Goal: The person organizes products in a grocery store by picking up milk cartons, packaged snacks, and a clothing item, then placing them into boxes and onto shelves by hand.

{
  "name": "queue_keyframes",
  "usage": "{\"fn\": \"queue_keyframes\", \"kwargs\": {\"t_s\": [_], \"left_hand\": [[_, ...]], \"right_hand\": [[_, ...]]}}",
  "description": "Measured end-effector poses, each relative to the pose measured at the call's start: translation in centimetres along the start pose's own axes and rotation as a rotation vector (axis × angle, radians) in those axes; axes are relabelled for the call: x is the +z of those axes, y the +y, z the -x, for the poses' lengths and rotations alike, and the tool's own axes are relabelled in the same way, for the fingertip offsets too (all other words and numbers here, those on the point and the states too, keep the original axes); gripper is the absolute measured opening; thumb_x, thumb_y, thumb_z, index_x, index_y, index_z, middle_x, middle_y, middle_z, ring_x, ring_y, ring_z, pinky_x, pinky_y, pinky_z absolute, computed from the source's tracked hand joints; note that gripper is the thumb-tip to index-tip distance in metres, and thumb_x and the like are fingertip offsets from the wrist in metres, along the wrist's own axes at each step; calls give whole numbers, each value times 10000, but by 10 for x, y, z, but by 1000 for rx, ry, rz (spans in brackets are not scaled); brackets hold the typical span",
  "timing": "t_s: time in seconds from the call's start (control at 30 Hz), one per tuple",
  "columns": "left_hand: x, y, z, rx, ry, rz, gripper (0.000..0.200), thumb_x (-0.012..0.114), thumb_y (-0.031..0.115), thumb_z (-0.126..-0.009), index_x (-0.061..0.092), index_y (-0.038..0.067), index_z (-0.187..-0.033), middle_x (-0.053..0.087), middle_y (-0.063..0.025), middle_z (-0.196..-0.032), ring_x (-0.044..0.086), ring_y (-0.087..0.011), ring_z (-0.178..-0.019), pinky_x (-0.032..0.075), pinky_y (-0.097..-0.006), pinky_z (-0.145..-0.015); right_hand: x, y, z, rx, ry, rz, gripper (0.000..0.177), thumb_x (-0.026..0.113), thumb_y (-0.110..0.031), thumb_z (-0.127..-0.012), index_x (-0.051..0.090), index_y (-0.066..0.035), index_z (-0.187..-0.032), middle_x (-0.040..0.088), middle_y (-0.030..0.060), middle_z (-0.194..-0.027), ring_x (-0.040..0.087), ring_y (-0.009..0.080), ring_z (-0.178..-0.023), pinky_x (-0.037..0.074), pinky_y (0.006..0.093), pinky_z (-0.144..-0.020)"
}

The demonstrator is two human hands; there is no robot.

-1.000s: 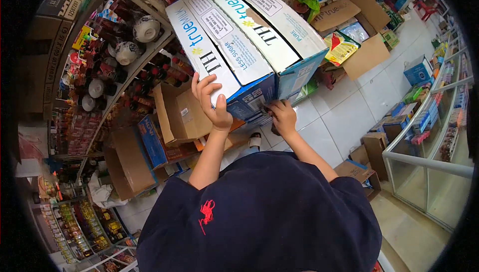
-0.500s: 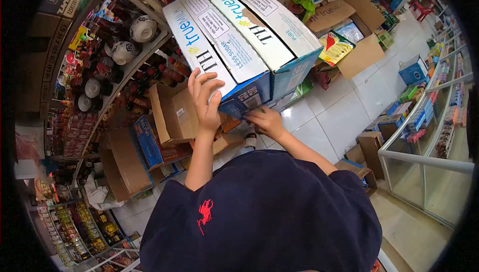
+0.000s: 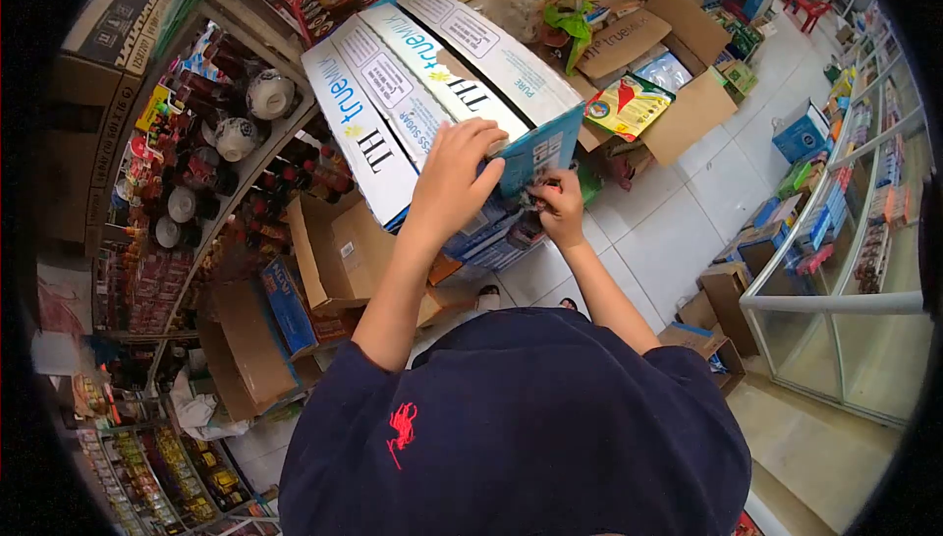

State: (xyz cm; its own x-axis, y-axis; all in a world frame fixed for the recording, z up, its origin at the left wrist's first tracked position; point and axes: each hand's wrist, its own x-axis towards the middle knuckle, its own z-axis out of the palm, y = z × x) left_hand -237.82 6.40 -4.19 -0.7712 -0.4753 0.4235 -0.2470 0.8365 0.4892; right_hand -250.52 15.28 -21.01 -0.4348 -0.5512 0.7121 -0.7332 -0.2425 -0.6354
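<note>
A TH true MILK carton point(image 3: 393, 79), white on top with blue printed sides, stands tilted in front of me; its top is split into strips with a torn seam. My left hand point(image 3: 457, 168) lies on its near top edge, fingers stretched over the top and thumb by the blue front face. At the near right corner, my right hand point(image 3: 558, 207) is closed in a pinch around a small dark crumpled thing point(image 3: 535, 185), cloth-like and mostly hidden by the fingers. Below the front face are blue and purple packs point(image 3: 491, 239), partly hidden by my left arm.
Open brown cardboard boxes point(image 3: 339, 251) stand at the left, near shelves of bottles and bowls point(image 3: 270, 94). Another open box point(image 3: 688, 123) with a yellow packet point(image 3: 629, 106) lies at the right. A glass display case point(image 3: 835, 310) lines the right side of the tiled floor point(image 3: 648, 231).
My left hand has moved right along the carton's top edge. My right hand has moved up and right, to the near right corner. The carton appears further left in view.
</note>
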Motion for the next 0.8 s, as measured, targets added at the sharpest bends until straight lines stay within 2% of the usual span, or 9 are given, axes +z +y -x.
{"fn": "queue_keyframes", "kwargs": {"t_s": [0.03,0.13,0.2,0.27,0.33,0.37,0.47,0.63,0.8], "left_hand": [[6,1,-2,81,47,-247,233,527,195,-794,574,27,-948,572,-116,-1000,516,-223,-988,208,-401,-1009],[7,4,-4,24,-18,-190,242,547,218,-782,585,47,-950,555,-115,-1042,455,-283,-1060,252,-433,-986],[-24,25,-9,-292,94,431,355,606,176,-739,551,25,-1055,510,-120,-1138,441,-206,-1075,285,-327,-953],[-67,62,-16,39,524,449,595,642,158,-692,405,-2,-1214,405,-165,-1240,374,-259,-1153,272,-342,-972],[-120,87,-24,571,902,269,471,506,267,-793,390,-2,-1161,322,-231,-1300,257,-413,-1223,177,-559,-999],[-147,121,-27,648,982,150,556,455,412,-825,380,-22,-1166,311,-259,-1292,240,-407,-1233,137,-594,-996],[-183,150,-20,979,851,255,577,445,430,-820,370,-19,-1174,307,-255,-1295,235,-402,-1235,129,-593,-997],[-200,156,-5,1055,800,246,610,428,460,-810,353,-15,-1186,301,-248,-1301,227,-394,-1240,117,-590,-998],[-206,155,2,1064,806,233,644,411,490,-801,336,-11,-1199,294,-240,-1306,219,-385,-1244,104,-588,-1000]], "right_hand": [[-1,2,7,30,-15,7,239,575,72,-529,616,-60,-724,534,74,-849,511,262,-784,421,333,-662],[-15,-9,-21,35,43,-24,274,565,81,-531,617,-65,-757,533,79,-861,512,265,-795,419,336,-673],[-26,-24,-52,5,117,-56,294,561,85,-530,617,-69,-775,533,83,-866,513,267,-803,419,337,-681],[-33,-28,-80,-79,240,-120,322,554,89,-529,616,-78,-797,531,89,-869,512,266,-809,419,335,-695],[-32,-18,-84,-197,221,-106,356,539,102,-529,599,-73,-833,512,115,-884,515,261,-818,425,311,-704],[-30,-14,-78,-188,219,-85,365,542,103,-527,597,-75,-841,510,115,-879,515,265,-816,424,317,-708],[-19,0,-46,-78,180,-29,342,529,109,-531,580,-60,-824,493,121,-882,503,272,-839,415,332,-733],[0,41,3,234,177,40,197,482,99,-584,543,11,-750,480,124,-882,478,293,-830,399,348,-749],[-16,19,-35,182,205,84,236,488,109,-588,542,-8,-786,453,123,-888,480,278,-838,392,320,-753]]}}
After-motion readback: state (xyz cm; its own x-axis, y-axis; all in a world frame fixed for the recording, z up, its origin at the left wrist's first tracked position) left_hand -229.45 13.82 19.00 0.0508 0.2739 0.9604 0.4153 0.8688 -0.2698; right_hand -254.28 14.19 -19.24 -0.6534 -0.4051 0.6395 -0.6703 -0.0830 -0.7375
